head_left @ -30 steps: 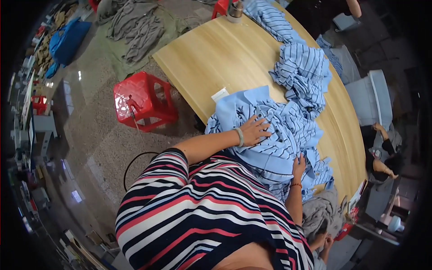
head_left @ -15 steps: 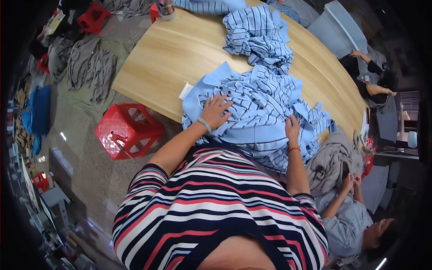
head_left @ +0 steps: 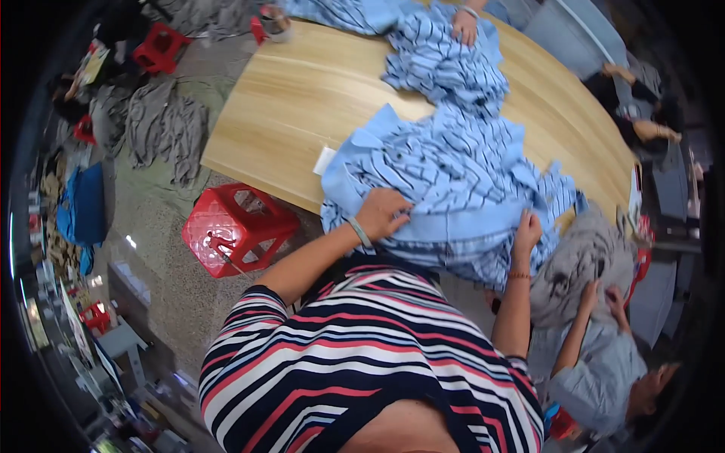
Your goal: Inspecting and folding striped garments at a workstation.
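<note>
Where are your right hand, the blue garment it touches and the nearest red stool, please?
Right hand (head_left: 527, 230): head view, back of hand.
Blue garment (head_left: 447, 181): head view, striped middle.
Nearest red stool (head_left: 217, 217): head view, seat.

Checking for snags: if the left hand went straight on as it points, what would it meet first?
Probably the blue striped garment: the left hand is at its plain blue band, though depth is unclear.

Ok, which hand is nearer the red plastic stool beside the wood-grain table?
Left. The left hand is right of the red plastic stool, at the left part of the plain band on the blue striped garment; the right hand is farther right, toward that band's right end.
</note>
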Demonstrator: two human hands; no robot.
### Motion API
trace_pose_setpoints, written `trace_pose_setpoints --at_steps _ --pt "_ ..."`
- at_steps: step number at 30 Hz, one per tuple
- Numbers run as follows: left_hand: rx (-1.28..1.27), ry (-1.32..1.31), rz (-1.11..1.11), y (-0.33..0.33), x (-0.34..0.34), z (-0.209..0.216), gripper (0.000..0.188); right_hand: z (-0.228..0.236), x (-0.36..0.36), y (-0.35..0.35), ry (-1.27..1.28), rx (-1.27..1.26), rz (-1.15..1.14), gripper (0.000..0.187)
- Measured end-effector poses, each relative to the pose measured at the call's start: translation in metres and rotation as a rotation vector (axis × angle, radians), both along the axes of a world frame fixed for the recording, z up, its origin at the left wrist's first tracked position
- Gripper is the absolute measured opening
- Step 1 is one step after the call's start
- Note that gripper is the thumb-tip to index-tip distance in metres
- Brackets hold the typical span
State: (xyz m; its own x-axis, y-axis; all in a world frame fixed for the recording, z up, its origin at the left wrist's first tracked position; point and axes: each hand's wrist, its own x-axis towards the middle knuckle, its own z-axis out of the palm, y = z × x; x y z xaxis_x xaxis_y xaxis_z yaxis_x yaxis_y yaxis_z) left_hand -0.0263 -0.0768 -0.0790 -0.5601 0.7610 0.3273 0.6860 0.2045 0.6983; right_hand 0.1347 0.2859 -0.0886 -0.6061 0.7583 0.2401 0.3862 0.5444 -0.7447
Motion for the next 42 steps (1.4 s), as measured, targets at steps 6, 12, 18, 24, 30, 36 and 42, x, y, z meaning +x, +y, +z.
trace_pose_setpoints --at_steps 6,12,18,24,30,36,42 --pt "-0.015 -0.665 0.061 -0.025 -0.013 0.06 0.012 0.085 -0.021 -0.02 0.363 -0.234 -0.029 0.018" --pt "-0.059 -0.773 0.157 -0.04 -0.007 0.057 0.013 0.054 0.01 -0.007 0.247 -0.229 0.018 0.02" --pt "-0.01 -0.678 0.319 -0.029 0.016 0.061 0.013 0.009 0.042 -0.001 -0.007 -0.568 0.176 0.023" --pt "-0.19 -0.563 0.263 -0.028 -0.006 0.087 0.013 0.051 0.027 0.007 0.581 -1.14 0.222 0.019" --pt "0.194 -0.133 0.472 0.004 -0.043 0.128 0.015 0.098 -0.022 0.038 0.302 -0.45 0.24 0.018" --pt "-0.126 -0.241 0.457 0.003 -0.032 0.069 0.021 0.073 -0.048 -0.076 0.193 0.194 0.794 0.045" --pt "-0.038 -0.273 0.375 0.012 -0.031 0.097 0.019 0.08 -0.049 -0.149 -0.303 0.379 1.045 0.058"
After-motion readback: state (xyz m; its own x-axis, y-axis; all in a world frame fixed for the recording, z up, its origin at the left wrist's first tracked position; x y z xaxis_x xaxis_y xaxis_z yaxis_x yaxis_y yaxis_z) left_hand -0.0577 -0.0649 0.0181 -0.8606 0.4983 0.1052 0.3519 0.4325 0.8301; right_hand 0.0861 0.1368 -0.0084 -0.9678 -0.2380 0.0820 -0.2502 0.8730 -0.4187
